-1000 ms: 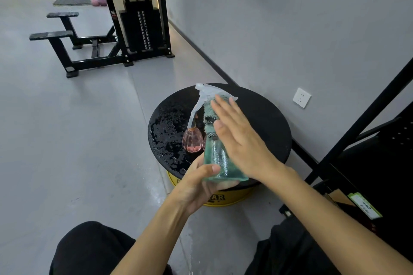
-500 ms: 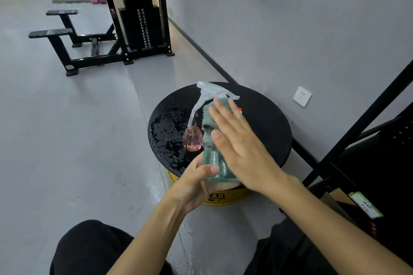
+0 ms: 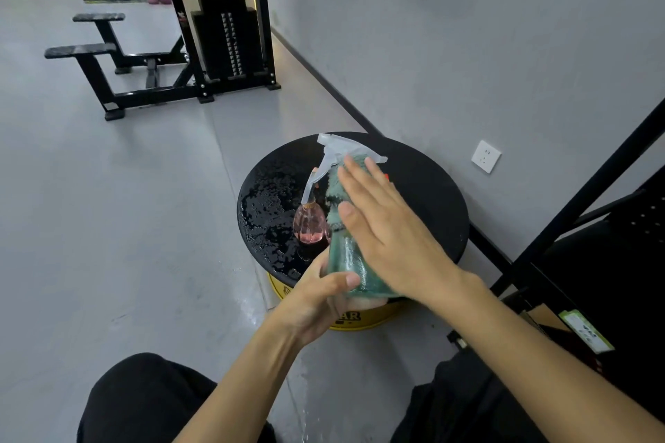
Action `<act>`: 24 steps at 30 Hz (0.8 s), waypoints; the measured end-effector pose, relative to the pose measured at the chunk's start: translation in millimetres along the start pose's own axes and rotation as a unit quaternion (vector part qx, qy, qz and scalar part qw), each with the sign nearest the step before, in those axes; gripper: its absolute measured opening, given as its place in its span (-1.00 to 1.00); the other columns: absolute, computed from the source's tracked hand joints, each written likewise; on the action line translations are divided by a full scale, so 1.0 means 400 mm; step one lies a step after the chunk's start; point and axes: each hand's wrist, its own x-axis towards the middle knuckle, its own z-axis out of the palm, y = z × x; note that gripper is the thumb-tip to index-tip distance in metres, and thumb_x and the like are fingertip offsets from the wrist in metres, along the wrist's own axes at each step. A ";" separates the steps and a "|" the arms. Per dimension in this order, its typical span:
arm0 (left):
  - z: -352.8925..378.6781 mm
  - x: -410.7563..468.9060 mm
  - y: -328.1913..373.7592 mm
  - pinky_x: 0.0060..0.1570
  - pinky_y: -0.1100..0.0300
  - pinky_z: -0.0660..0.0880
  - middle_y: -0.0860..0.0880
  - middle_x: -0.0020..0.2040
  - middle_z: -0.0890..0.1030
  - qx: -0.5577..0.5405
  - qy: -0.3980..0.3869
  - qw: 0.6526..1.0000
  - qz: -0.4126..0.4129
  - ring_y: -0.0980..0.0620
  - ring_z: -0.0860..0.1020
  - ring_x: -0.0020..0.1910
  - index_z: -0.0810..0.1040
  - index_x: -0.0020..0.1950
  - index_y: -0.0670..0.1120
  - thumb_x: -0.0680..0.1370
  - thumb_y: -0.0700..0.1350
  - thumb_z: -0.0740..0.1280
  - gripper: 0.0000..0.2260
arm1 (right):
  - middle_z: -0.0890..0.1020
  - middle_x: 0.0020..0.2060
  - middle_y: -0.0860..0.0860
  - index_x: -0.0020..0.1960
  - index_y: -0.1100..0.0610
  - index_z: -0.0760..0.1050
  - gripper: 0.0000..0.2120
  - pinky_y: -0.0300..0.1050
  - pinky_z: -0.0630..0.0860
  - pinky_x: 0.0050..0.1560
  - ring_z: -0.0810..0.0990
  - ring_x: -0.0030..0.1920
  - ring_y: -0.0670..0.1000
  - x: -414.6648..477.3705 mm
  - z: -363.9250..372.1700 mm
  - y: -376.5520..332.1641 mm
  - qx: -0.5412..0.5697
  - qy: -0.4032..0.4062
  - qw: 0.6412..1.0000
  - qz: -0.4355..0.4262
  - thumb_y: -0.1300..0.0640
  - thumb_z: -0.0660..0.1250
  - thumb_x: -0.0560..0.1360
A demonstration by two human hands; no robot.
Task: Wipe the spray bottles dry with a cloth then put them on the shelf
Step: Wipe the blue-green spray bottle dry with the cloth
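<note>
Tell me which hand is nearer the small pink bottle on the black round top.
Left. The left hand grips the base of the green spray bottle just in front of the pink bottle. The right hand presses the cloth on the green bottle's far side.

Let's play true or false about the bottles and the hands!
1. The left hand holds the green spray bottle at its bottom. True.
2. The right hand presses a cloth flat against that bottle. True.
3. The pink bottle is lying on the floor. False: it stands on the round black stool.
4. The stool top is all dry. False: its left side has water drops.
5. A white socket is on the wall. True.
</note>
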 end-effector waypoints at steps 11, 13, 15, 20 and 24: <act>-0.017 0.000 -0.011 -0.15 0.07 0.61 -0.13 0.03 0.66 0.006 0.033 0.999 0.015 -0.06 0.65 -0.02 0.37 0.34 -0.22 0.28 -0.14 0.56 -0.30 | -0.08 0.56 -0.12 0.57 0.07 -0.02 -0.47 -0.18 -0.26 0.50 -0.28 0.52 -0.17 -0.076 0.032 -0.040 -0.085 -0.001 0.996 -0.027 -0.05 -0.13 0.63; -0.010 0.000 -0.013 -0.08 0.02 0.61 -0.12 0.04 0.66 0.009 0.013 1.000 0.009 -0.08 0.64 0.02 0.37 0.32 -0.22 0.21 -0.04 0.63 -0.21 | -0.08 0.56 -0.13 0.57 0.05 -0.03 -0.49 -0.08 -0.19 0.53 -0.27 0.52 -0.16 -0.052 0.017 -0.029 -0.085 -0.002 0.996 -0.020 -0.03 -0.12 0.65; 0.000 0.000 -0.015 -0.03 -0.01 0.60 -0.07 0.05 0.67 0.012 -0.007 1.000 0.001 -0.08 0.64 0.05 0.39 0.28 -0.15 0.16 -0.01 0.65 -0.21 | -0.09 0.55 -0.15 0.57 0.03 -0.05 -0.51 0.06 -0.13 0.54 -0.27 0.52 -0.15 -0.018 -0.002 -0.019 -0.080 0.003 0.997 0.004 -0.02 -0.09 0.67; 0.010 -0.003 -0.007 -0.04 0.02 0.60 -0.07 -0.01 0.68 0.015 -0.012 1.000 -0.005 -0.06 0.65 0.01 0.42 0.22 -0.15 0.11 0.00 0.67 -0.21 | 0.00 0.55 -0.17 0.55 0.03 0.07 -0.52 0.02 -0.03 0.53 -0.25 0.52 -0.18 -0.009 -0.001 -0.029 -0.012 0.030 0.999 0.010 0.05 0.06 0.66; 0.001 -0.008 -0.003 -0.13 0.07 0.60 -0.08 -0.08 0.68 0.002 0.007 1.000 -0.008 -0.05 0.66 -0.07 0.43 0.17 -0.17 0.07 -0.01 0.68 -0.22 | 0.41 0.41 0.01 0.39 0.19 0.42 -0.60 -0.35 0.00 0.46 0.15 0.51 -0.06 -0.055 0.023 -0.042 -0.036 0.117 0.991 -0.054 0.21 0.18 0.56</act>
